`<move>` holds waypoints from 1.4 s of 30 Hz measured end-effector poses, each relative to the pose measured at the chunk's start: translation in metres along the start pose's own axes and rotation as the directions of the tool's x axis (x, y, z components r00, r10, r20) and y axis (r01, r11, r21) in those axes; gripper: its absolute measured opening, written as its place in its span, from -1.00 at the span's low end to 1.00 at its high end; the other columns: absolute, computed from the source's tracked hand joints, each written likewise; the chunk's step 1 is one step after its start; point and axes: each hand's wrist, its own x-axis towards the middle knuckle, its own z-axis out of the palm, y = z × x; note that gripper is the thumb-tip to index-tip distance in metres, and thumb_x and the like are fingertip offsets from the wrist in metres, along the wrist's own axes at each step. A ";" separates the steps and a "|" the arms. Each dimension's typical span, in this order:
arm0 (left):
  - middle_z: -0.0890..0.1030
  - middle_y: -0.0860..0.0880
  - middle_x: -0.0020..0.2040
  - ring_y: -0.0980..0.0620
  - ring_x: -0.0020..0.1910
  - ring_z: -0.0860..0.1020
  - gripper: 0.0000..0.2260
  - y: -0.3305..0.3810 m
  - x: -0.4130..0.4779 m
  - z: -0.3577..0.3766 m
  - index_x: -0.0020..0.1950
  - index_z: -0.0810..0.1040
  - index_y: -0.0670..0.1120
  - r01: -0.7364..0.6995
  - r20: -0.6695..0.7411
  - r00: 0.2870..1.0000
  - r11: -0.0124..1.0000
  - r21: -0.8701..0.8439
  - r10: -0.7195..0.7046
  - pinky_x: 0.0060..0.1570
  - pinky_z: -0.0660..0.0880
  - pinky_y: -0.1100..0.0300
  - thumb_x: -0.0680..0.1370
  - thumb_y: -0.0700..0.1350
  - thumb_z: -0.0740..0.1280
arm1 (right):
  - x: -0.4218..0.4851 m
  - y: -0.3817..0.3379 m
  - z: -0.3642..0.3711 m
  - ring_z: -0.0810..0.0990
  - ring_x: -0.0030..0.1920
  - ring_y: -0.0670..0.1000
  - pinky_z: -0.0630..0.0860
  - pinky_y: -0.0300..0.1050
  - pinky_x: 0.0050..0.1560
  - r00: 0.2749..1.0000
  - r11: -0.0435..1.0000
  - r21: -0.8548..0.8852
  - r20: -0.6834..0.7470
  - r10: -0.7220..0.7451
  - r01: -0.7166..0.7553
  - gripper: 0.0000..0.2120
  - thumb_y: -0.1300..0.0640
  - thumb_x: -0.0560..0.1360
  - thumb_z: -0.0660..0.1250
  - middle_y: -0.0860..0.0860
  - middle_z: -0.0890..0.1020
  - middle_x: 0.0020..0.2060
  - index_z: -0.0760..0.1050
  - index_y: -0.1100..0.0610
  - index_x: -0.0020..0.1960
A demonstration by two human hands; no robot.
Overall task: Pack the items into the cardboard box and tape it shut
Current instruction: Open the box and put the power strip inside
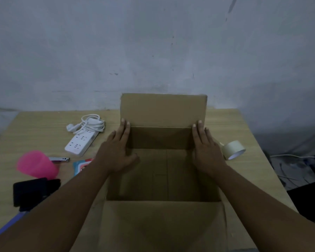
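While both hands lie flat with straight fingers, holding nothing, I see a few risks. The left hand [116, 151] presses on the left edge of the box [160, 137] and the right hand [205, 151] on the right edge. The box stands open in the middle of the bench [44, 124], with nothing inside, its far flap upright.

I judge that the side flaps may spring up again when the hands lift, and then they would block the opening. The far flap could also fall forward into the box. The strip [80, 142] has a loose coiled cord, which may catch on a flap or drag the small things beside it. The cup [37, 164] seems to lie on its side, so a push could make it roll. The tape [233, 149] stands just beside the right hand, near the bench edge; an elbow could knock it off.

The bench is pale wood, set against a grey, stained wall [153, 42]. The light is dim. Cables [289, 160] lie on the floor at the right.
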 end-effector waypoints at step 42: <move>0.33 0.01 0.48 0.03 0.40 0.34 -0.53 0.005 -0.044 0.021 0.51 0.24 0.02 0.277 -0.072 0.894 0.672 -0.687 -0.442 0.33 0.34 0.06 0.62 0.06 0.22 | 0.042 -0.012 -0.014 0.37 0.31 0.23 0.22 0.19 0.36 0.979 0.981 -0.079 -0.090 -0.181 0.174 -0.57 0.03 0.51 0.09 0.24 0.47 0.24 0.44 0.20 0.28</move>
